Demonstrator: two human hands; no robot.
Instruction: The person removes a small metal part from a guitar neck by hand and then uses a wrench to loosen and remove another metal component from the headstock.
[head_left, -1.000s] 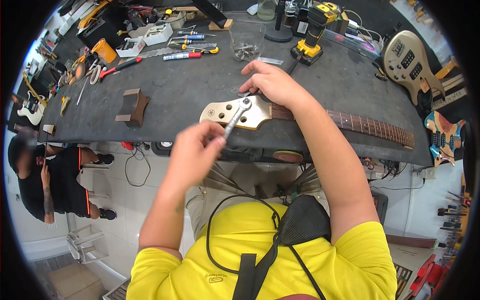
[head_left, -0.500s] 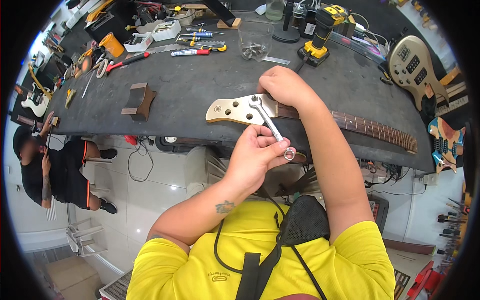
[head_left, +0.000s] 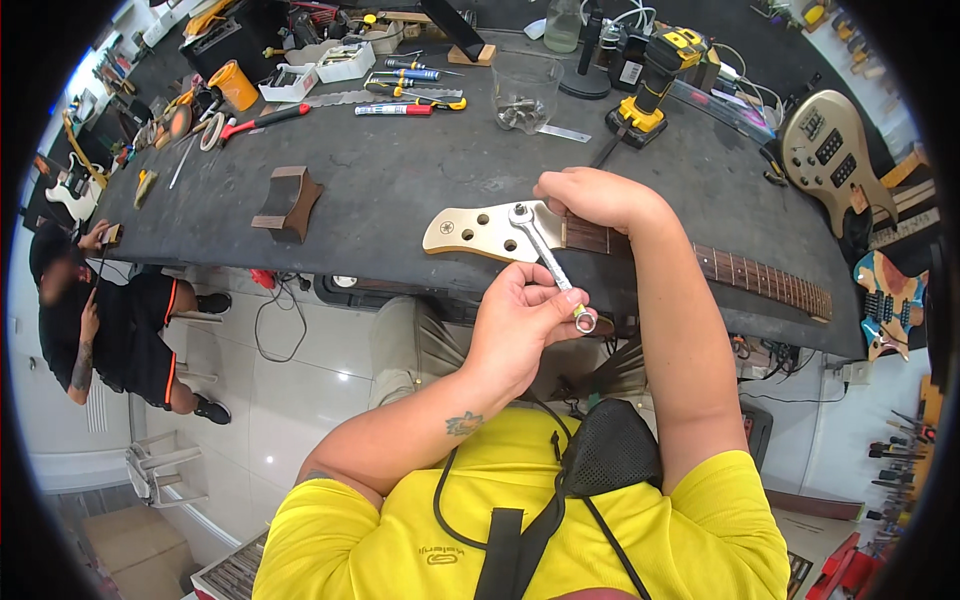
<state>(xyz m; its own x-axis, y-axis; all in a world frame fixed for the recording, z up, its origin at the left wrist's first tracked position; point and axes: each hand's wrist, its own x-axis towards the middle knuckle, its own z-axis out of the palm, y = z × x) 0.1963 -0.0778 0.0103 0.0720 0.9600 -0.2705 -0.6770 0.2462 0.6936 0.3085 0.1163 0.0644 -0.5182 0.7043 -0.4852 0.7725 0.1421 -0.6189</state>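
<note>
A bass guitar neck lies along the bench's near side, its pale gold headstock pointing left. Three open holes show in the headstock. My left hand pinches a silver combination wrench near its ring end. The wrench's other end sits over a small metal fitting at the headstock hole closest to the fretboard. Across the far edge of the headstock, by the top of the fretboard, my right hand is closed with its fingers curled around it. Those fingertips are partly hidden.
A brown concave block stands left on the bench. Behind are a clear plastic tub with metal parts, a yellow cordless drill, screwdrivers and a red marker. A gold bass body is at right. Another person sits far left.
The wrench's ring end and my left hand have swung slightly toward me and to the right. My right hand stays at the headstock; the whole view has shifted a little.
</note>
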